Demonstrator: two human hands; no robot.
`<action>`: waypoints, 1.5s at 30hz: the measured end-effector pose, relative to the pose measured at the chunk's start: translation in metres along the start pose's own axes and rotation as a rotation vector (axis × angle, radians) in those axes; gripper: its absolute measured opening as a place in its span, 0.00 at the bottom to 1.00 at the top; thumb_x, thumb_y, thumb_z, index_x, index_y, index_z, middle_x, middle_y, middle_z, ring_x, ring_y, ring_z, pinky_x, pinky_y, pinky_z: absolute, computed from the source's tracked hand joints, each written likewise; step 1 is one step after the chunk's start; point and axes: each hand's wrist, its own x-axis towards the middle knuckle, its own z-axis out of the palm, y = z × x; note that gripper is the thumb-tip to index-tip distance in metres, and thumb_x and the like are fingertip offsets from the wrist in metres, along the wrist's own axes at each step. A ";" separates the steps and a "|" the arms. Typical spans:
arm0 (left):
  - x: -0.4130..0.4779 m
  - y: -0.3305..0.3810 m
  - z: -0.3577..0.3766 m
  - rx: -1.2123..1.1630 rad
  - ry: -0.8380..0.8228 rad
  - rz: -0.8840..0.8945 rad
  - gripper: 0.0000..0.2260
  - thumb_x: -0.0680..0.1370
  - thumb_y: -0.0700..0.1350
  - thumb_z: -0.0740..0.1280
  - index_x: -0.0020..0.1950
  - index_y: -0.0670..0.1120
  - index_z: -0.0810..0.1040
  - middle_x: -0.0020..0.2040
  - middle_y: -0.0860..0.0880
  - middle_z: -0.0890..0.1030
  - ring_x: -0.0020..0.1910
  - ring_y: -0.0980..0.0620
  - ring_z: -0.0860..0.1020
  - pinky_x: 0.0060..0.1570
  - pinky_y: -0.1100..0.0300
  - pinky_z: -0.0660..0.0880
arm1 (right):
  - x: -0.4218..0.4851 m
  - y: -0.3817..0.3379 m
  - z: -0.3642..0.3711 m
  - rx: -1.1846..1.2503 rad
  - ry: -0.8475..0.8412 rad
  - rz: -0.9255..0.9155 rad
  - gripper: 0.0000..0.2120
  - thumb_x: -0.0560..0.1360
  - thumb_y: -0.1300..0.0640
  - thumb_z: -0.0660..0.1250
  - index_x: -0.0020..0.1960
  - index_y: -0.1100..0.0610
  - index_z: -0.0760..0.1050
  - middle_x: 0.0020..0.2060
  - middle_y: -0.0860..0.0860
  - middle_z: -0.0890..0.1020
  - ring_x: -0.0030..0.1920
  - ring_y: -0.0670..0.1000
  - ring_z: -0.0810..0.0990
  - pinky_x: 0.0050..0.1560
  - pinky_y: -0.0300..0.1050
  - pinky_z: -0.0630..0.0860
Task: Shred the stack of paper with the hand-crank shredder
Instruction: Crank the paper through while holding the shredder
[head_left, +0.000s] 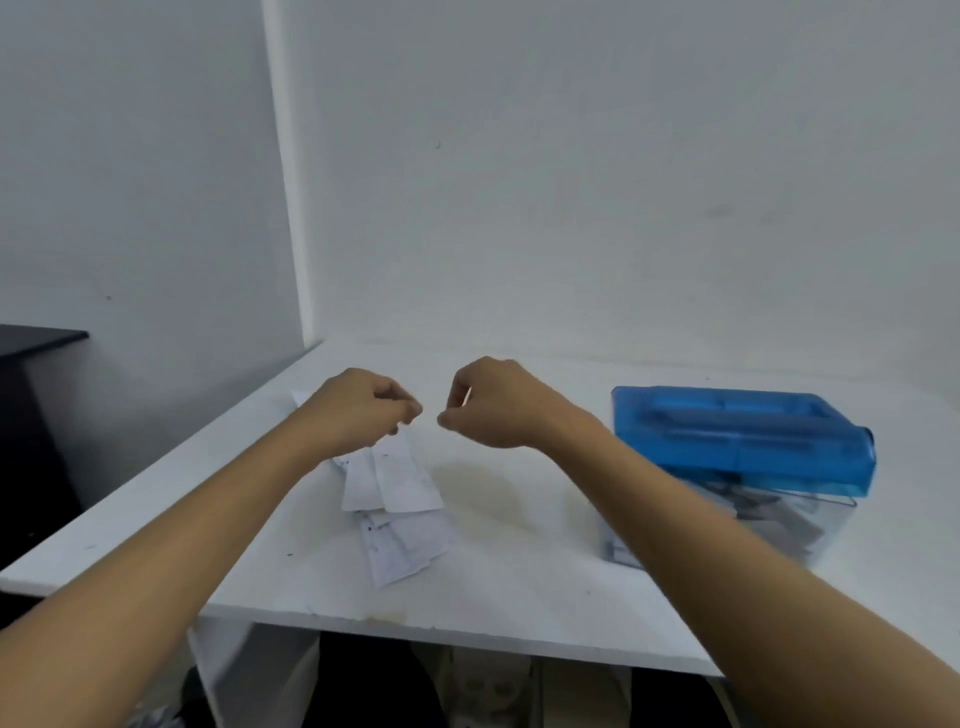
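Note:
Several white paper slips (402, 540) lie loosely piled on the white table (519, 603), left of centre. My left hand (358, 410) hovers above the pile with its fingers curled. It pinches the top of one paper slip (402, 473) that hangs down over the pile. My right hand (491, 405) is raised beside it, a small gap apart, with fingers curled and thumb against forefinger; I see nothing clearly held in it. The shredder stands at the right: a blue top (743, 441) on a clear bin (779, 525) with shreds inside. Its crank is not visible.
White walls meet in a corner close behind the table. A dark cabinet (31, 415) stands off the table's left side. The table's front edge runs across the bottom, with dark space beneath it.

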 end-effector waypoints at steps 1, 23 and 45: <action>0.002 -0.011 0.000 0.043 -0.023 -0.062 0.06 0.80 0.45 0.68 0.51 0.48 0.85 0.49 0.51 0.85 0.49 0.54 0.83 0.51 0.55 0.81 | 0.004 -0.001 0.013 -0.001 -0.047 0.020 0.10 0.76 0.50 0.68 0.49 0.57 0.80 0.49 0.51 0.83 0.50 0.54 0.81 0.44 0.46 0.78; -0.020 -0.067 0.016 -0.146 0.048 -0.244 0.12 0.82 0.48 0.67 0.42 0.42 0.81 0.33 0.51 0.79 0.35 0.52 0.76 0.32 0.61 0.67 | 0.020 0.018 0.093 0.797 -0.117 0.374 0.03 0.77 0.63 0.69 0.48 0.62 0.81 0.54 0.64 0.84 0.42 0.56 0.80 0.32 0.44 0.71; -0.024 -0.039 0.012 -0.587 0.032 -0.134 0.10 0.84 0.47 0.65 0.54 0.44 0.85 0.50 0.45 0.87 0.47 0.47 0.86 0.45 0.56 0.81 | 0.018 0.007 0.070 0.926 -0.086 0.270 0.16 0.78 0.50 0.66 0.57 0.61 0.81 0.45 0.51 0.83 0.41 0.50 0.79 0.42 0.43 0.69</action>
